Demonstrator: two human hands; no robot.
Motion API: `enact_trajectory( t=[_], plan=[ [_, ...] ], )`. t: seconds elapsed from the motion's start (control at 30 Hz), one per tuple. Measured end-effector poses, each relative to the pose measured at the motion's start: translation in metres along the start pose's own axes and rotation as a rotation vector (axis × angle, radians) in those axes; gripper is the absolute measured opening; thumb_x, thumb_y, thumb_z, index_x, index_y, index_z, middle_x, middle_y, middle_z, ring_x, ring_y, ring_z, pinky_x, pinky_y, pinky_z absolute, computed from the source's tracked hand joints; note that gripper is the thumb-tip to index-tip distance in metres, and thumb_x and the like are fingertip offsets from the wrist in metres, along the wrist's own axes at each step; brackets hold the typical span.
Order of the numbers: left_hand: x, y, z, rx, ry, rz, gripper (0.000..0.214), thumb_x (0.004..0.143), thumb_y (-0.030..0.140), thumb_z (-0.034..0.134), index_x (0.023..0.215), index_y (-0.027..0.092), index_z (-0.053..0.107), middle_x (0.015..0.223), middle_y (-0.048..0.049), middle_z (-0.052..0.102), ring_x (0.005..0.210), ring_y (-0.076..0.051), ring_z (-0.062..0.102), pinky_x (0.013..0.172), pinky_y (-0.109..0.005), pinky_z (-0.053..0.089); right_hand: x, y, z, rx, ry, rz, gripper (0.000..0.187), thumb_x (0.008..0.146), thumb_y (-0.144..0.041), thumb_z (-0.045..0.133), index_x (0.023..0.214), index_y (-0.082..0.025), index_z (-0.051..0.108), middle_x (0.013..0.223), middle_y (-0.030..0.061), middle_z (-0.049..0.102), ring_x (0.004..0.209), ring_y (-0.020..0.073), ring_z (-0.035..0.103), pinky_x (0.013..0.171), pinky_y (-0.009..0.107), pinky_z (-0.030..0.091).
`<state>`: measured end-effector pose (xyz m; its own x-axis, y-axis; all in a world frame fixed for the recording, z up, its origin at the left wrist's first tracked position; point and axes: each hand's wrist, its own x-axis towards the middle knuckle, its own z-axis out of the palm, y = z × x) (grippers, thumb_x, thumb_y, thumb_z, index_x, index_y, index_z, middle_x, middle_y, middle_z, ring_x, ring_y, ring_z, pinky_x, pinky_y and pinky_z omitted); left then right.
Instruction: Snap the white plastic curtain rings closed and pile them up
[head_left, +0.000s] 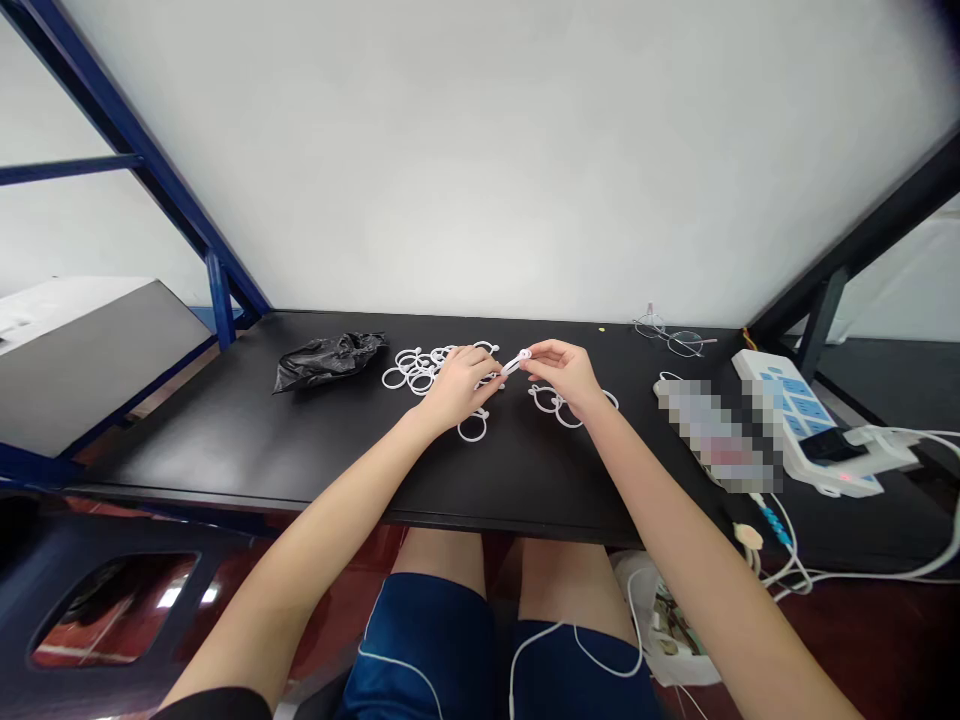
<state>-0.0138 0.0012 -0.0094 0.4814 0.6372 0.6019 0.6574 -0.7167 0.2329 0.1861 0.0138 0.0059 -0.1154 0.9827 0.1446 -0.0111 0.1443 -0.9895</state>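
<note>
Both hands hold one white plastic ring above the middle of the black table; it looks like a curtain ring and is seen nearly edge-on. My left hand pinches its left end, and my right hand grips the small round knob end between thumb and fingers. Under and left of my left hand lies a loose pile of similar white rings. One single ring rests nearer the front edge. A smaller group of rings lies beneath my right hand, partly hidden by the wrist.
A crumpled black plastic bag lies at the left. On the right are eyeglasses, a blurred-out phone-like object and a white power strip with plugged-in cables. Blue metal frame posts stand at the left end of the table.
</note>
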Motion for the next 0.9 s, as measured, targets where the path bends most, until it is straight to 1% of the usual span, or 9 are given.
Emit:
enact_trajectory(
  t=[0.2, 0.3, 0.47, 0.6, 0.73, 0.9],
  plan=[
    [-0.0004, -0.0013, 0.0005, 0.001, 0.021, 0.026, 0.015, 0.094, 0.028, 0.05, 0.091, 0.019, 0.062, 0.091, -0.0049, 0.065, 0.088, -0.018, 0.058, 0.083, -0.034, 0.039, 0.0022, 0.0039, -0.0023, 0.007, 0.025, 0.003, 0.028, 0.058, -0.029, 0.082, 0.079, -0.017, 0.069, 0.086, 0.006, 0.073, 0.079, 0.0181, 0.068, 0.061, 0.026, 0.056],
    [-0.0009, -0.0026, 0.0012, 0.003, 0.018, 0.03, 0.014, 0.094, 0.027, 0.051, 0.091, 0.019, 0.062, 0.092, -0.0051, 0.065, 0.089, -0.019, 0.058, 0.083, -0.034, 0.039, 0.0036, 0.005, -0.0035, 0.009, 0.052, 0.018, 0.024, 0.06, -0.024, 0.079, 0.08, -0.017, 0.069, 0.086, 0.006, 0.073, 0.076, 0.0167, 0.068, 0.061, 0.025, 0.055],
    [-0.0016, -0.0047, 0.0024, 0.001, 0.019, 0.047, 0.013, 0.094, 0.025, 0.051, 0.091, 0.019, 0.063, 0.092, -0.0046, 0.065, 0.087, -0.018, 0.057, 0.082, -0.034, 0.04, 0.0042, 0.0035, -0.004, 0.001, 0.073, 0.037, 0.02, 0.064, -0.023, 0.075, 0.081, -0.017, 0.069, 0.086, 0.0062, 0.073, 0.072, 0.0148, 0.067, 0.059, 0.023, 0.054],
    [-0.0019, -0.0051, 0.0032, 0.002, 0.013, 0.055, 0.012, 0.093, 0.021, 0.051, 0.093, 0.019, 0.063, 0.094, -0.0051, 0.065, 0.087, -0.018, 0.057, 0.081, -0.034, 0.041, 0.0031, 0.0024, -0.0029, -0.011, 0.057, 0.06, 0.022, 0.064, -0.024, 0.076, 0.083, -0.017, 0.069, 0.089, 0.0072, 0.073, 0.075, 0.0159, 0.068, 0.058, 0.023, 0.054],
    [-0.0016, -0.0046, 0.0031, 0.002, -0.002, 0.052, 0.013, 0.091, 0.016, 0.051, 0.093, 0.019, 0.064, 0.095, -0.0057, 0.065, 0.091, -0.019, 0.058, 0.082, -0.035, 0.041, 0.0026, 0.0029, -0.0024, -0.057, 0.039, 0.074, 0.027, 0.062, -0.02, 0.077, 0.088, -0.017, 0.07, 0.094, 0.0077, 0.073, 0.081, 0.0175, 0.068, 0.059, 0.023, 0.055],
    [-0.0013, -0.0048, 0.003, -0.006, -0.014, 0.048, 0.017, 0.09, 0.013, 0.049, 0.095, 0.018, 0.065, 0.096, -0.0066, 0.065, 0.092, -0.02, 0.06, 0.082, -0.036, 0.042, 0.0027, 0.0036, -0.0031, -0.076, 0.021, 0.07, 0.031, 0.061, -0.018, 0.076, 0.091, -0.017, 0.069, 0.098, 0.0091, 0.072, 0.081, 0.0183, 0.068, 0.06, 0.025, 0.055]
  ],
)
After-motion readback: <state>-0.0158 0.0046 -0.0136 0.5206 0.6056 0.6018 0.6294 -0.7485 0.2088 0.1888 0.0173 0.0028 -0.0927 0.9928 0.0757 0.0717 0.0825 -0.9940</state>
